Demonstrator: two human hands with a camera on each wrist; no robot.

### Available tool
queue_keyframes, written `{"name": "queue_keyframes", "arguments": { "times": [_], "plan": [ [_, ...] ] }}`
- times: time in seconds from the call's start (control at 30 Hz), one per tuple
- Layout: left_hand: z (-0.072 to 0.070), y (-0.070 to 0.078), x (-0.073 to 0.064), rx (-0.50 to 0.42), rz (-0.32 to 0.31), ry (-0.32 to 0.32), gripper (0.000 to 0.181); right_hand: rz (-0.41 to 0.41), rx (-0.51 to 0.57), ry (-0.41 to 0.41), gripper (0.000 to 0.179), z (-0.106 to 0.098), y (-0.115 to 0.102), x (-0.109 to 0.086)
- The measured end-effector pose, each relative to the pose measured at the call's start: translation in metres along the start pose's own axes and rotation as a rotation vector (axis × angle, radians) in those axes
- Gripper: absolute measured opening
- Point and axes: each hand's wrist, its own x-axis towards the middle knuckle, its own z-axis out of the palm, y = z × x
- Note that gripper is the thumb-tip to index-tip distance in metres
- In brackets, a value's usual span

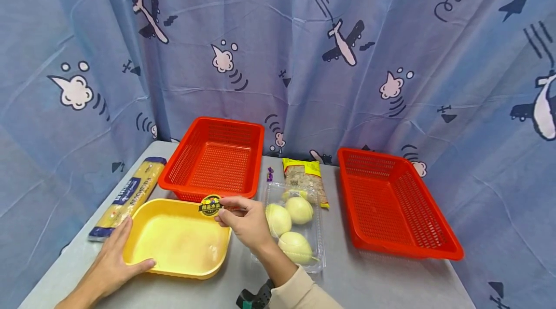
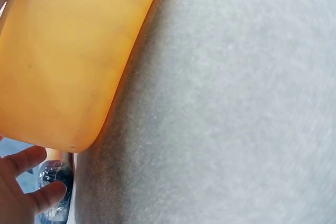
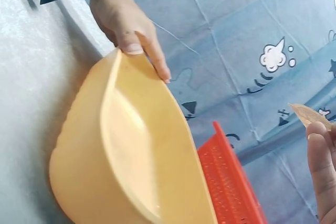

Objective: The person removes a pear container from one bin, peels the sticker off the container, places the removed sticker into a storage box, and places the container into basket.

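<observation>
yellow tray (image 1: pixel 173 241) gripped by left hand (image 1: pixel 110 263) | right hand (image 1: pixel 245 222) pinches sticker (image 1: pixel 210 205)

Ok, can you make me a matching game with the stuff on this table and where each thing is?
Things:
1. round sticker
2. yellow tray
3. pasta packet
4. pale round fruits

Places:
A. in the clear plastic box
B. pinched in the right hand
C. at the left table edge, beside a red basket
D. held at its rim by the left hand

Pairs: 1-B, 2-D, 3-C, 4-A
</observation>
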Motion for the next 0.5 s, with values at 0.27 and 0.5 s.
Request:
{"name": "queue_keyframes", "arguments": {
  "times": [0.27,0.5],
  "plan": [
    [0.001,-0.002,0.000,0.006,-0.011,-0.013,0.125,0.065,0.006,0.023,0.022,0.015,0.017,0.006],
    [0.001,-0.003,0.000,-0.011,0.039,0.025,0.124,0.104,-0.019,0.043,0.021,0.028,0.030,0.013]
  ]
}}
